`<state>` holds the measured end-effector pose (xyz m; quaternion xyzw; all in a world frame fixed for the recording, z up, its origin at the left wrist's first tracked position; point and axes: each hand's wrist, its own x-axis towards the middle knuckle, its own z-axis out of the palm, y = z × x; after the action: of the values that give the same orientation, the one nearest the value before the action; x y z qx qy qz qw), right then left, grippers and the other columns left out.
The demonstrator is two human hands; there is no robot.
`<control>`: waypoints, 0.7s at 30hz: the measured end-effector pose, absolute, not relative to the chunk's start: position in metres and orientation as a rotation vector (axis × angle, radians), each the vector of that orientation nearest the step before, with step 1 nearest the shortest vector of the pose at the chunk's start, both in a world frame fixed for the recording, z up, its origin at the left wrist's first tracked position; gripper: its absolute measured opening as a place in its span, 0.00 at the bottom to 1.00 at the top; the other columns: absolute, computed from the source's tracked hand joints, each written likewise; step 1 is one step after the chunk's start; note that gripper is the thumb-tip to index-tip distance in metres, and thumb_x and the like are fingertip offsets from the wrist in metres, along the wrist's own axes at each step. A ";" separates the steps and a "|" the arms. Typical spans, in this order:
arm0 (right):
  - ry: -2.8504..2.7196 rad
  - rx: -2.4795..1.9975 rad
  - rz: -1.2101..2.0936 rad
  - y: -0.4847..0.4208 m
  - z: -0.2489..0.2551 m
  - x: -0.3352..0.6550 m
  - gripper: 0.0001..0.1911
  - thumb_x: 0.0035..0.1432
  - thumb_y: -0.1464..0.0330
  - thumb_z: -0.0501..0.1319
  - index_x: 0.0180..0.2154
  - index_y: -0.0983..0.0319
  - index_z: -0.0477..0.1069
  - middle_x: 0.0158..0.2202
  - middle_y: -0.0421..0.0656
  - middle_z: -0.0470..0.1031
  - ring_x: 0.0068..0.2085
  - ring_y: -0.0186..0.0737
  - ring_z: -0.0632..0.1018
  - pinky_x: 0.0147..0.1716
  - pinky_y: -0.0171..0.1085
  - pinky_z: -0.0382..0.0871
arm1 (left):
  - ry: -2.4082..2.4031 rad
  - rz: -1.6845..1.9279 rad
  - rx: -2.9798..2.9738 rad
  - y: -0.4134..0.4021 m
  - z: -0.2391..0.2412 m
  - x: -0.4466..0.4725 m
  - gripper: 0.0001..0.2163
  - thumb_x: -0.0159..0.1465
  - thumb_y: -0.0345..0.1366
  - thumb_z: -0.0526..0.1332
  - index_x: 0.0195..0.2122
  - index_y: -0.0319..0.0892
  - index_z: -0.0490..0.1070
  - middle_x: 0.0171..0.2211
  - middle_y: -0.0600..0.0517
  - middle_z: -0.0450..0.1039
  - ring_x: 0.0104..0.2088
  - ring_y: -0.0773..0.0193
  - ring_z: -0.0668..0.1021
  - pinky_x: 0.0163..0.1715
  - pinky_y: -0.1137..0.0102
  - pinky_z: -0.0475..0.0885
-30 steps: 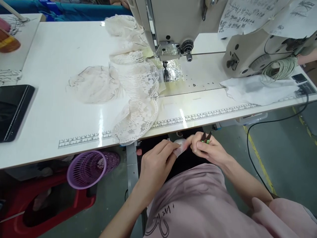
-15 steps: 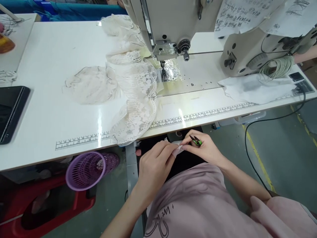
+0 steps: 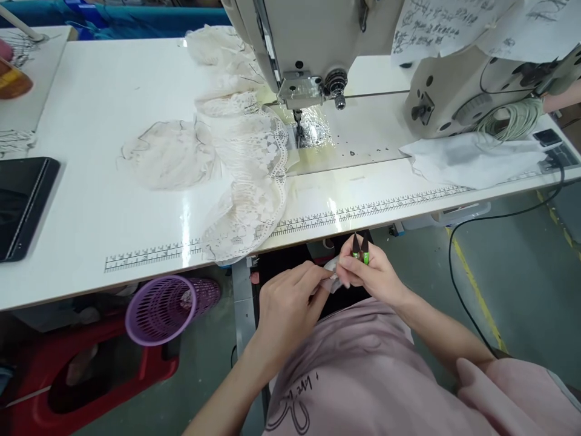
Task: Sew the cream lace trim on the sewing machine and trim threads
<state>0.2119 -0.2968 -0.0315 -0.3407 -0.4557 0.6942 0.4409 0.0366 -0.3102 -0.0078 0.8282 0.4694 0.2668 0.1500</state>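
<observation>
Over my lap, just below the table edge, my left hand (image 3: 293,297) pinches a small piece of white fabric (image 3: 333,281) between thumb and fingers. Close beside it on the right, my right hand (image 3: 372,272) is curled around small green thread snips (image 3: 361,251), their two dark blades pointing up and spread apart. Its fingertips sit at the fabric's edge; whether they grip the fabric too I cannot tell. On the table above lies a cream lace garment piece (image 3: 245,181), with a gathered part spread to its left, near the sewing machine's needle (image 3: 298,124).
The sewing machine (image 3: 318,36) stands at the back, handwritten papers hanging on it. White cloth (image 3: 476,160) and a coil of pale green cord (image 3: 512,121) lie right. A dark phone-like device (image 3: 27,206) rests left. Below are a purple basket (image 3: 161,339) and a red plastic frame (image 3: 149,369).
My right hand has turned, so the snips' blades now point upward with a wider gap. Its fingers have shifted on the fabric's edge, while my left hand keeps its pinch.
</observation>
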 end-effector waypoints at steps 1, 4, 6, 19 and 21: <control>-1.251 -0.895 1.640 -0.296 -0.029 0.213 0.07 0.66 0.65 0.56 0.34 0.59 0.61 0.24 0.35 0.66 0.21 0.28 0.61 0.20 0.30 0.53 | 1.351 0.745 2.401 -0.311 -0.007 0.036 0.07 0.66 0.31 0.56 0.31 0.42 0.71 0.23 0.56 0.70 0.22 0.71 0.68 0.25 0.73 0.59; -1.699 -1.037 1.275 -0.295 -0.025 0.224 0.05 0.66 0.68 0.55 0.35 0.59 0.63 0.26 0.36 0.66 0.25 0.29 0.64 0.24 0.31 0.57 | 1.376 0.699 2.515 -0.313 -0.006 0.033 0.08 0.66 0.31 0.56 0.30 0.42 0.71 0.23 0.56 0.70 0.22 0.70 0.67 0.24 0.72 0.58; -1.888 -1.092 1.047 -0.295 -0.025 0.235 0.04 0.66 0.70 0.53 0.36 0.59 0.63 0.27 0.36 0.66 0.23 0.28 0.62 0.23 0.31 0.56 | 1.374 0.697 2.573 -0.314 -0.006 0.030 0.08 0.66 0.30 0.57 0.29 0.41 0.70 0.23 0.55 0.70 0.21 0.69 0.66 0.24 0.71 0.58; -1.994 -1.131 1.067 -0.293 -0.018 0.245 0.07 0.63 0.68 0.59 0.33 0.62 0.73 0.34 0.43 0.69 0.30 0.32 0.68 0.27 0.33 0.59 | 1.366 0.859 2.577 -0.308 -0.004 0.024 0.03 0.62 0.27 0.61 0.32 0.41 0.71 0.25 0.56 0.72 0.25 0.70 0.72 0.25 0.72 0.61; -1.695 -0.992 1.340 -0.292 -0.019 0.244 0.10 0.63 0.66 0.59 0.30 0.62 0.72 0.41 0.45 0.70 0.28 0.30 0.68 0.28 0.34 0.62 | 1.388 0.847 2.515 -0.308 -0.005 0.024 0.04 0.62 0.28 0.60 0.31 0.41 0.71 0.26 0.56 0.72 0.25 0.70 0.73 0.25 0.73 0.61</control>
<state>0.2437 -0.2924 -0.0192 -0.3872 -0.6614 0.5230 0.3729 0.0237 -0.3078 -0.0047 0.8376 0.4621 0.2819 0.0734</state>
